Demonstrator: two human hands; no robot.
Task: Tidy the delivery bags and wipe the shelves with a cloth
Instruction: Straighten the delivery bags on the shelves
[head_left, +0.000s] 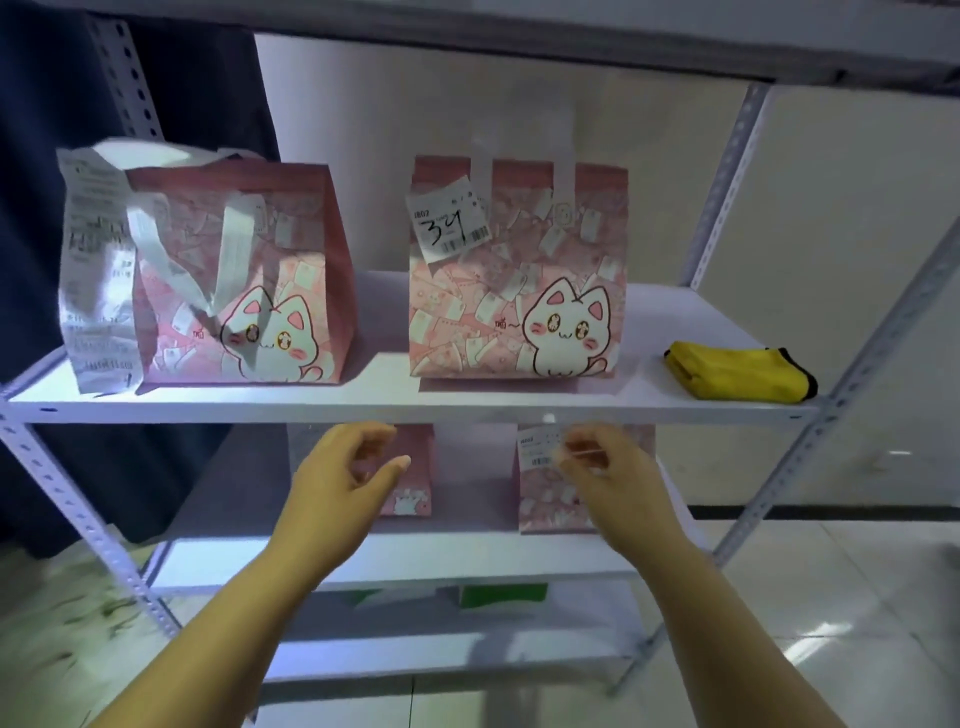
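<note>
Two pink paper delivery bags printed with a white cartoon cat stand upright on the white metal shelf (395, 400) at chest level. The left pink cat bag (244, 280) has its white ribbon handles drooping over the front and a long printed receipt (96, 270) hanging down its left side; the right pink cat bag (519, 291) stands well apart from it, handles up, with a white label (447, 221) marked "34" on its upper left corner. At the shelf's right end, near the front edge, lies a folded yellow cloth with a dark trim (740, 371) — apart from both bags.

On the shelf below, two more pink bags (413, 478) stand partly hidden behind the hands. The left hand (343, 478) is raised just under the upper shelf's front edge, fingers loosely curled and holding nothing. The right hand (605, 470) is beside it, fingers half bent, empty too — in front of the lower right bag's label.

Perforated white uprights (727, 192) frame the rack.
</note>
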